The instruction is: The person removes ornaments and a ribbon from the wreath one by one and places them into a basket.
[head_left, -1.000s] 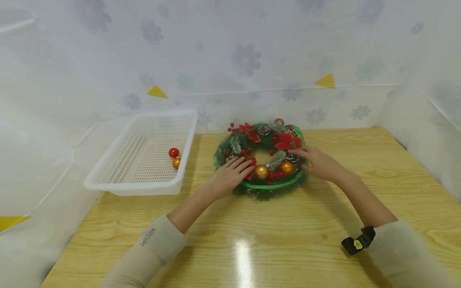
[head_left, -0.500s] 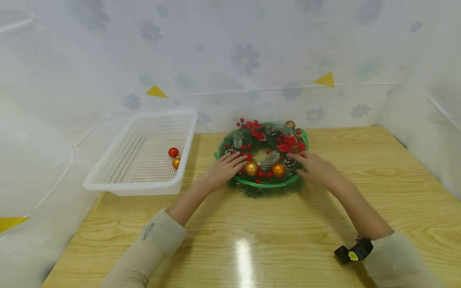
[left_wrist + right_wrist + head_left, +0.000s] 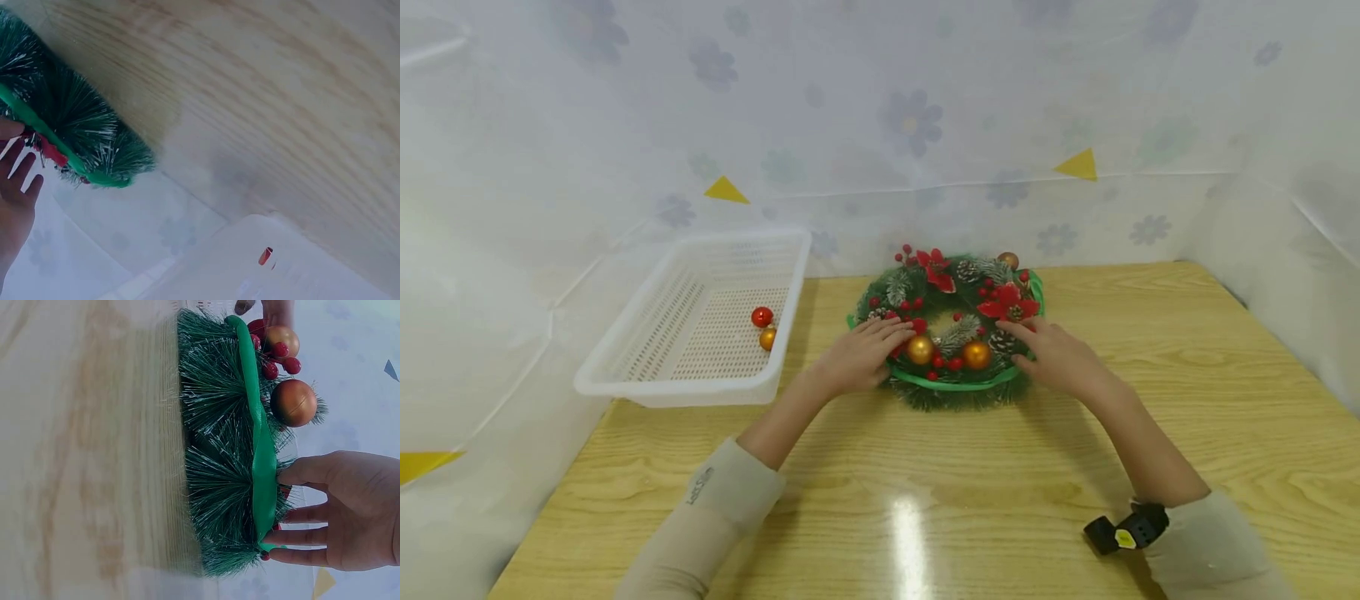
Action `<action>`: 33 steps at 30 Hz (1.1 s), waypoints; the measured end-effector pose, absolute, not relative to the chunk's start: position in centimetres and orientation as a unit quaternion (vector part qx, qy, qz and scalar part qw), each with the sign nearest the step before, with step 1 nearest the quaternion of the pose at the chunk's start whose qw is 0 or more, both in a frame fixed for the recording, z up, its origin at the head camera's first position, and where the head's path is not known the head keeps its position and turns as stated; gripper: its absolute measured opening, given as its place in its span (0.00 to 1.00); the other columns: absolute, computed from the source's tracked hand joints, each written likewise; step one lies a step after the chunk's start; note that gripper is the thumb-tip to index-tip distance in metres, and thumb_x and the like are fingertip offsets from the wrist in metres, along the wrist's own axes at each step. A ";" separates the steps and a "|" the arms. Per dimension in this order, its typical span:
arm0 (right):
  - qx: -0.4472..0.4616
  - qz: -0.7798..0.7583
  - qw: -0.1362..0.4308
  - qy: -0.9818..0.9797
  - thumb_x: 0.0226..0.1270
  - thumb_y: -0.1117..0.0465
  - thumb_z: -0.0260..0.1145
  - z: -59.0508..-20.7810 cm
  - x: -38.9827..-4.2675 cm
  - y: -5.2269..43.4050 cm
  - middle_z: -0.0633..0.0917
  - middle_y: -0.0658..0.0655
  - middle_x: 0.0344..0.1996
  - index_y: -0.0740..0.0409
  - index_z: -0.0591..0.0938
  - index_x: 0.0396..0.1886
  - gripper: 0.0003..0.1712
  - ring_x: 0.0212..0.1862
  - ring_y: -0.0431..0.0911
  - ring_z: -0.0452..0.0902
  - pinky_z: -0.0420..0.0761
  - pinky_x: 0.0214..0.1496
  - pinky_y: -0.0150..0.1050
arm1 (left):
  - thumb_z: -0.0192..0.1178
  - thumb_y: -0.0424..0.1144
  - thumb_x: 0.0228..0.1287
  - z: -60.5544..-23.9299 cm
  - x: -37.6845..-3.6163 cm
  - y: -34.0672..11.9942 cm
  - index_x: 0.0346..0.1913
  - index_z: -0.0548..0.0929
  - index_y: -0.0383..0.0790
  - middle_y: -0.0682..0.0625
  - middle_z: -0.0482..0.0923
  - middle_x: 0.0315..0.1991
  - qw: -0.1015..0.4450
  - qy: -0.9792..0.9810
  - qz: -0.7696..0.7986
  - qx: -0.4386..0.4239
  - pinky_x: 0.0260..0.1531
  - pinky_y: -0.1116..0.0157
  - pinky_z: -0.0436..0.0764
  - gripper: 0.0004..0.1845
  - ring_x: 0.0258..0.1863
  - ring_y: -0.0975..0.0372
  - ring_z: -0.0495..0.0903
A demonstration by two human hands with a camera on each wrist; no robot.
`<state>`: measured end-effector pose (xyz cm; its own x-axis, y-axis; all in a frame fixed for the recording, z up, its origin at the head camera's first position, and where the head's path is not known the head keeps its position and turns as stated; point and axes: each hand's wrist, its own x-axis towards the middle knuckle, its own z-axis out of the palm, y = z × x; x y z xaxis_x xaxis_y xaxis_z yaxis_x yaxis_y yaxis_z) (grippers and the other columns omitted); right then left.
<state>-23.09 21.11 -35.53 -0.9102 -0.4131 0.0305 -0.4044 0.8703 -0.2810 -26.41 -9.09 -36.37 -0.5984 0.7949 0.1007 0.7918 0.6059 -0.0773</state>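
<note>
Wreath [image 3: 951, 329] lies flat on the wooden table [image 3: 925, 483], right of the white basket [image 3: 700, 333] holding two baubles. We find the left hand [image 3: 857, 358] and right hand [image 3: 1060, 354] resting on its near rim, fingers straight, slightly spread, gripping nothing. We judge positioning is in hand; next, a fingertip pinch on a gold bauble [image 3: 920, 349].

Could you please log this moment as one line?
left hand: flat on wreath | right hand: flat on wreath | basket: two baubles
</note>
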 end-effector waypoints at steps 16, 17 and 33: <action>-0.201 -0.148 0.026 0.968 0.66 0.61 0.58 -35.6 -23.1 21.1 0.64 0.71 0.57 0.57 0.61 0.69 0.32 0.54 0.67 0.64 0.75 0.26 0.47 | 0.44 0.62 0.65 -36.3 -25.0 -6.5 0.58 0.74 0.45 0.52 0.75 0.53 0.180 -0.908 0.076 -0.369 0.64 0.57 0.53 0.29 0.56 0.58 0.68; -0.201 -0.149 0.026 0.968 0.66 0.61 0.58 -35.6 -23.1 21.1 0.64 0.71 0.57 0.57 0.61 0.69 0.32 0.53 0.67 0.64 0.75 0.26 0.47 | 0.45 0.62 0.65 -36.3 -24.9 -6.4 0.57 0.74 0.44 0.52 0.76 0.52 0.185 -0.907 0.077 -0.371 0.64 0.57 0.53 0.29 0.55 0.58 0.69; -0.202 -0.145 0.020 0.968 0.65 0.61 0.59 -35.5 -22.9 21.0 0.65 0.71 0.57 0.58 0.62 0.68 0.32 0.53 0.68 0.64 0.75 0.29 0.52 | 0.55 0.56 0.62 -36.1 -24.9 -6.1 0.52 0.78 0.42 0.52 0.81 0.40 0.263 -0.876 0.035 -0.403 0.63 0.56 0.55 0.24 0.47 0.58 0.73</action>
<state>-22.94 21.00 -35.52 -0.9174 -0.3974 0.0204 -0.3859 0.8762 -0.2886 -24.93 -6.12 -36.06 -0.5370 0.7246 0.4319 0.6878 0.6726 -0.2731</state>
